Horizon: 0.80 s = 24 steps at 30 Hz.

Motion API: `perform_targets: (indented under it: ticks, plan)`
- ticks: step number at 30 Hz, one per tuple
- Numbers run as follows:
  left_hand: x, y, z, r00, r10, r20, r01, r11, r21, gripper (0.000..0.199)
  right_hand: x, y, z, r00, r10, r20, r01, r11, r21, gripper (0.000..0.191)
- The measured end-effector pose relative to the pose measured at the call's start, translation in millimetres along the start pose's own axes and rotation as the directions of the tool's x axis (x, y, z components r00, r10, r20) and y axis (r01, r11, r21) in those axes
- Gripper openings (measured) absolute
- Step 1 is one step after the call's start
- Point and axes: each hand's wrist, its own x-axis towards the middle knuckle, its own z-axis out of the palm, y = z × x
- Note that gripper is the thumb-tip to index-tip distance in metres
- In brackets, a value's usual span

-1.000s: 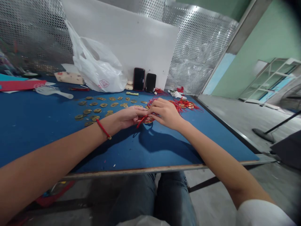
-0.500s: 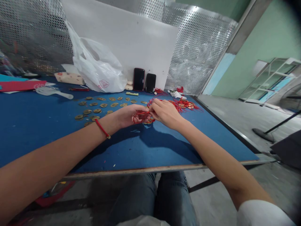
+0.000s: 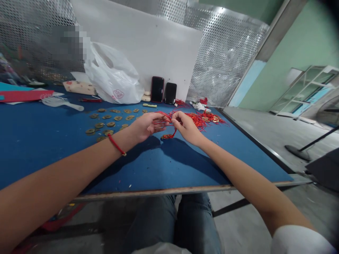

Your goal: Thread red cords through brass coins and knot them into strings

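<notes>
A red cord runs between my two hands above the blue table. Its strands loop over the fingers of my left hand, which are curled around them. The thumb and fingertips of my right hand pinch the cord. Below the pinch, a knotted red length hangs down to a brass-coloured coin at the tabletop. Just past my right hand lies a heap of red cords, with more coins tied in red cord beside it. Several loose coins are spread beyond my left forearm.
A white plastic bag stands at the back, near two dark phones leaning on a white board. Further left are a pale plastic fork-shaped tool and a red strip. The blue table's front edge runs above my knees.
My left fingers have opened somewhat, with the cord strands now looped higher over them. My right hand has drawn slightly away, and the coin with its knotted cord shows more clearly below.
</notes>
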Motion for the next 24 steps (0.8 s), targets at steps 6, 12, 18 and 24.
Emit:
perform_targets:
  ticks: [6, 12, 18, 24]
  plan:
    - [-2.5, 3.5, -2.4, 0.997, -0.060, 0.055, 0.075, 0.942, -0.327, 0.022, 1.7, -1.6, 6.0, 0.985, 0.174, 0.000, -0.163, 0.921, 0.353, 0.020]
    - [-8.0, 7.7, 0.9, 0.973, -0.097, 0.212, 0.186, 0.870, -0.456, 0.031, 2.4, -4.8, 8.6, 0.963, 0.269, 0.026, -0.228, 0.756, 0.614, 0.033]
    - [-8.3, 8.5, 4.3, 0.984, -0.098, 0.151, 0.154, 0.892, -0.425, 0.031, 1.2, -5.7, 7.0, 0.986, 0.165, -0.019, -0.134, 0.856, 0.499, 0.032]
    - [-7.1, 4.8, 2.2, 0.988, -0.035, 0.149, 0.085, 0.933, -0.350, 0.030, -0.3, -9.8, 0.9, 1.000, -0.025, -0.002, 0.025, 0.987, 0.159, 0.020]
